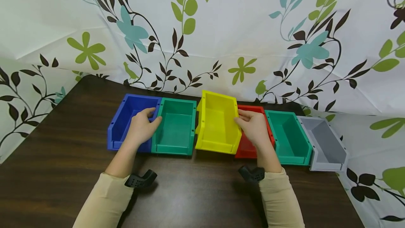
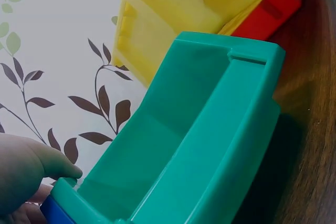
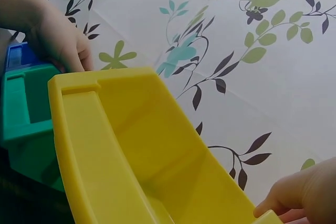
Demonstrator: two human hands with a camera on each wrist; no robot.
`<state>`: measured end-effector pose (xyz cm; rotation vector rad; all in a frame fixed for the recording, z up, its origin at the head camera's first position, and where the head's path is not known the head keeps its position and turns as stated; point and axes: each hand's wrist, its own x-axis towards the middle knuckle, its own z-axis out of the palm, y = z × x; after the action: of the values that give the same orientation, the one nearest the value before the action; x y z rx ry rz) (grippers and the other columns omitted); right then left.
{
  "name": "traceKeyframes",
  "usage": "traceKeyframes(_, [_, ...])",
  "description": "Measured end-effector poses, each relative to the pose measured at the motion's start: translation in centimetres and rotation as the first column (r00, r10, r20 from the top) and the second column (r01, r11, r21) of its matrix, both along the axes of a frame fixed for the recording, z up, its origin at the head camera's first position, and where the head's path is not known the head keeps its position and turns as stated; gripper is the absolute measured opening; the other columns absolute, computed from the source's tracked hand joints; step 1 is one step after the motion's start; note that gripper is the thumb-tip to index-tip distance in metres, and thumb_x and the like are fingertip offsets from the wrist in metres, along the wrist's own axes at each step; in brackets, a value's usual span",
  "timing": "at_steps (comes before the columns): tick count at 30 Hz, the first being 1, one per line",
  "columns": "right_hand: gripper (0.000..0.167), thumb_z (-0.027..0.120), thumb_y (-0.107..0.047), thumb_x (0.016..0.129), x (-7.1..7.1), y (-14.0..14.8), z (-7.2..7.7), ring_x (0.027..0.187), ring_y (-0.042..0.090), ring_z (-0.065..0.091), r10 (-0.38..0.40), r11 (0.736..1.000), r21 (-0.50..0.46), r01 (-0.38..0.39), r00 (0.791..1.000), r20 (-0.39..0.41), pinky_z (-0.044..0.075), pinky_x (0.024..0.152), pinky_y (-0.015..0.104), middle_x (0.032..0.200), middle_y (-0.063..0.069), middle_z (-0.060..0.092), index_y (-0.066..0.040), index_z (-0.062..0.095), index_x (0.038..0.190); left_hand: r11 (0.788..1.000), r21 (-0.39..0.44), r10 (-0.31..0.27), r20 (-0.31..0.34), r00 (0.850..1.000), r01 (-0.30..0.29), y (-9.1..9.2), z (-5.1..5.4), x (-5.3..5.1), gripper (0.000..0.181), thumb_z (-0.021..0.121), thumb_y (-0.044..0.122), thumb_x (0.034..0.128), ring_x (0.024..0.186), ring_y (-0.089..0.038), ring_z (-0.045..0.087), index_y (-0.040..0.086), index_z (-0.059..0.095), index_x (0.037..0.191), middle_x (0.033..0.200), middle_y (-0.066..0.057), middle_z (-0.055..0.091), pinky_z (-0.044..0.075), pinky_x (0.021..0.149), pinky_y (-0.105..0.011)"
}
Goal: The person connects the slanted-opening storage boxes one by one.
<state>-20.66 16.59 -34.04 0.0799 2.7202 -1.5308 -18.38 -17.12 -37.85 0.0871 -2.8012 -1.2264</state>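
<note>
My right hand (image 1: 255, 129) pinches the right side wall of a yellow plastic bin (image 1: 218, 115), thumb inside and fingers outside. That bin sits higher than its neighbours and is tilted; its underside is hidden. At the left, my left hand (image 1: 141, 126) grips the left rim of a green bin (image 1: 175, 126), where it meets a blue bin (image 1: 124, 119). The left wrist view shows the thumb on the green bin's (image 2: 205, 129) rim and fingers at the blue bin's (image 2: 56, 212) edge. A red bin (image 1: 247, 147) lies partly behind my right hand.
Right of the red bin stand a second green bin (image 1: 288, 138) and a grey bin (image 1: 329, 143), angled in the row. All rest along the back of a dark wooden table (image 1: 196, 192). A leaf-patterned cloth (image 1: 215, 45) hangs right behind them.
</note>
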Motion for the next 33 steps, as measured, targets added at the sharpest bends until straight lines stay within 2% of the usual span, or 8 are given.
traceKeyframes(7, [0.043, 0.063, -0.015, 0.089, 0.1, 0.0, 0.0, 0.100, 0.027, 0.068, -0.011, 1.000, 0.009, 0.011, 1.000, -0.002, 0.057, 0.077, 0.034, 0.115, 0.019, 0.067, -0.001, 0.057, 0.129, 1.000, -0.001, -0.007, 0.000, 1.000, 0.007, 0.0, -0.1, 0.0, 0.052, 0.053, 0.024, 0.0942, 0.113, -0.043, 0.057, -0.006, 0.045, 0.136, 0.129, -0.031, 0.053, 0.049, 0.089, -0.056])
traceKeyframes(26, [0.044, 0.063, -0.015, 0.090, 0.8, 0.0, 1.1, 0.101, 0.026, 0.068, -0.032, 0.999, 0.036, 0.032, 0.999, 0.019, 0.057, 0.076, 0.032, 0.117, 0.018, 0.066, -0.004, 0.055, 0.132, 0.999, 0.018, -0.034, 0.033, 0.999, 0.034, 0.2, 0.5, 0.2, 0.052, 0.054, 0.022, 0.0939, 0.116, -0.042, 0.054, -0.006, 0.044, 0.137, 0.130, -0.031, 0.053, 0.048, 0.090, -0.056])
traceKeyframes(33, [0.043, 0.063, -0.015, 0.090, 0.7, -0.1, 0.9, 0.101, 0.028, 0.068, -0.019, 0.999, 0.046, 0.020, 1.000, -0.009, 0.056, 0.077, 0.034, 0.116, 0.019, 0.066, -0.002, 0.056, 0.130, 0.999, 0.017, -0.034, 0.036, 0.999, 0.034, 0.3, 0.5, 0.3, 0.052, 0.053, 0.022, 0.0938, 0.115, -0.042, 0.055, -0.006, 0.044, 0.136, 0.129, -0.031, 0.053, 0.049, 0.089, -0.055])
